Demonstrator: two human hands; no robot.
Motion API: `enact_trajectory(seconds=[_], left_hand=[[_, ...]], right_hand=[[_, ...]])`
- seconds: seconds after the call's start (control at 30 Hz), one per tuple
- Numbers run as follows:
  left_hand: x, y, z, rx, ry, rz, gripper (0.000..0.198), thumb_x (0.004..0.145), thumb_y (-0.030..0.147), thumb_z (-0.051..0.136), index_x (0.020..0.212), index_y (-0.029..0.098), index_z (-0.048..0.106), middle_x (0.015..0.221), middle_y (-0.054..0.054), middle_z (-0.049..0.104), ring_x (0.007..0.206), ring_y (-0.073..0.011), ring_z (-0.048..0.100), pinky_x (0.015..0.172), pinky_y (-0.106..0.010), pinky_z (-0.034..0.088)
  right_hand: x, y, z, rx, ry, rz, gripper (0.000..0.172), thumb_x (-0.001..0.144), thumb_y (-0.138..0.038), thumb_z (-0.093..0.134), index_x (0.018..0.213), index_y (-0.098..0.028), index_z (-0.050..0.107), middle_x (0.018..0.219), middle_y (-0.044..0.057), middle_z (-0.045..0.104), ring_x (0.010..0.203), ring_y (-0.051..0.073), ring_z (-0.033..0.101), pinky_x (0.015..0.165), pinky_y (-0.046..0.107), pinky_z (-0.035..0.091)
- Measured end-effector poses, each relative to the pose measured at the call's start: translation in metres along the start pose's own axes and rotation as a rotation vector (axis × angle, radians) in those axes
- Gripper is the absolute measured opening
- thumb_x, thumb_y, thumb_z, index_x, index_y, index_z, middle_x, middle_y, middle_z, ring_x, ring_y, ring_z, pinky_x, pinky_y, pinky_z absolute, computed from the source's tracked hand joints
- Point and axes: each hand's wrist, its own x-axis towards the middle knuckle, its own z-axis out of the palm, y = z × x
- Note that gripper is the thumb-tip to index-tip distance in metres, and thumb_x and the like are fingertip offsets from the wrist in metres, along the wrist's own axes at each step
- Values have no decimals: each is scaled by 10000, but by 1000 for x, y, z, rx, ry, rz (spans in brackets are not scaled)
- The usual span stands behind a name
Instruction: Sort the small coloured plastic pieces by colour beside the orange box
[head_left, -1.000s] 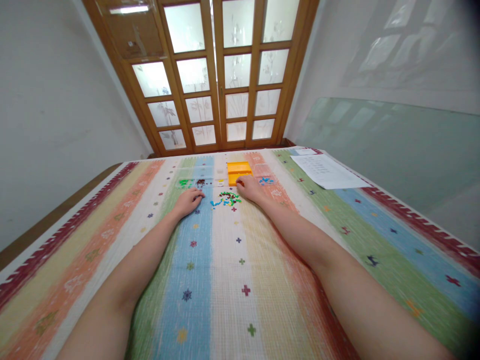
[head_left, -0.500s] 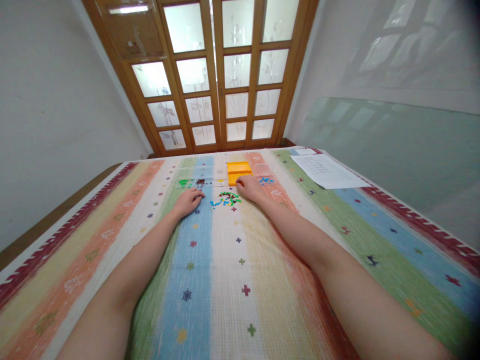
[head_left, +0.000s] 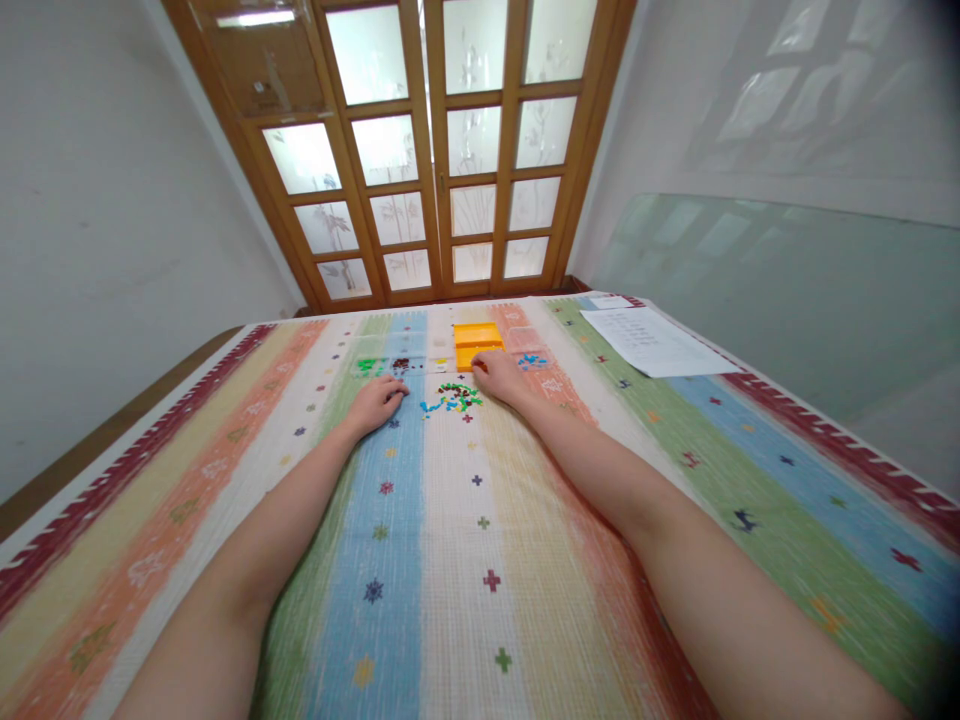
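Observation:
Both my arms stretch far out over a striped cloth (head_left: 450,560). A small heap of mixed coloured beads (head_left: 454,398) lies between my hands. My left hand (head_left: 379,401) rests palm down on the cloth just left of the heap, fingers loosely curled. My right hand (head_left: 499,377) lies to the right of the heap, its fingertips at the near edge of an orange tray (head_left: 477,341); the fingers are bent and too small to read. Green beads (head_left: 368,366), dark beads (head_left: 401,364) and blue beads (head_left: 533,359) sit in clear trays behind the hands.
A sheet of printed paper (head_left: 654,342) lies at the far right of the cloth. A wooden glazed door (head_left: 442,150) stands behind the surface. A pane of glass (head_left: 787,300) leans along the right wall.

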Motion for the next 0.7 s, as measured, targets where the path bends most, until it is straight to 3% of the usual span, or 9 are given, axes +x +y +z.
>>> enact_trajectory(seconds=[0.7], left_hand=[[1,-3,2,-5,-5,-5,284,985,268,523,1101,235,780,1112,-72,709,1023,-246,662,972,-406,528]], right_hand=[[0,2,2,-2,8,-26,244,978,-211,554,1085,-179,771,1105,101,777,1023,248,660,886,316,455]])
